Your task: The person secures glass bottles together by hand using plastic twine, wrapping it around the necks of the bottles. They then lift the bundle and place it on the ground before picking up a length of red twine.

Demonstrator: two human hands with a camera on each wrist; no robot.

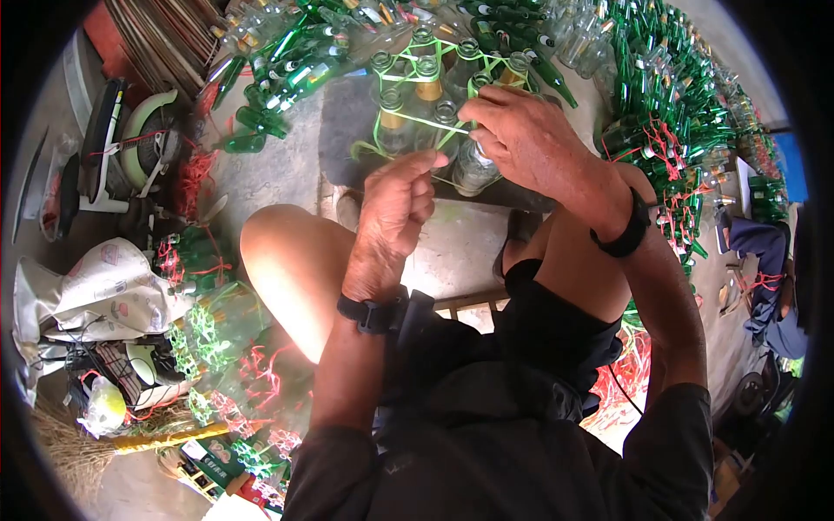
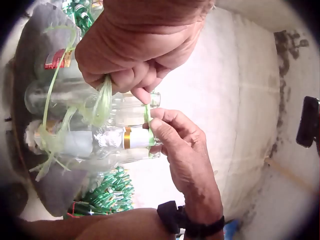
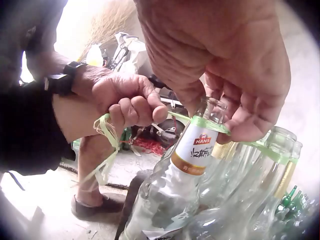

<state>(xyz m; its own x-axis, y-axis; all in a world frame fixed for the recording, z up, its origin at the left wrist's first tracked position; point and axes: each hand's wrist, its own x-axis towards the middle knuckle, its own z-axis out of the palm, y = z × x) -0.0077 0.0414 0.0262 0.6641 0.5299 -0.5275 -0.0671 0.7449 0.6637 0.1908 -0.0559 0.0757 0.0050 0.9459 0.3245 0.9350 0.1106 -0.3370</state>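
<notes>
Several clear glass bottles (image 1: 392,122) stand grouped on a dark board, green plastic twine (image 1: 417,115) looped around their necks. My left hand (image 1: 395,204) has its fingers curled tightly round the twine, in front of the group. A loose tail of twine (image 3: 106,147) hangs below that fist in the right wrist view. At the near right bottle, my right hand (image 1: 543,143) pinches the twine beside the neck, thumb and fingers on either side of the mouth. That bottle (image 3: 190,155) has a white HANS label and leans slightly in the right wrist view.
Heaps of green bottles (image 1: 300,69) lie behind the group, and more green bottles (image 1: 643,78) fill the right side. Red twine (image 1: 198,178) lies tangled at the left, near a white sack (image 1: 113,291). The person's bare knees flank the board (image 1: 343,130).
</notes>
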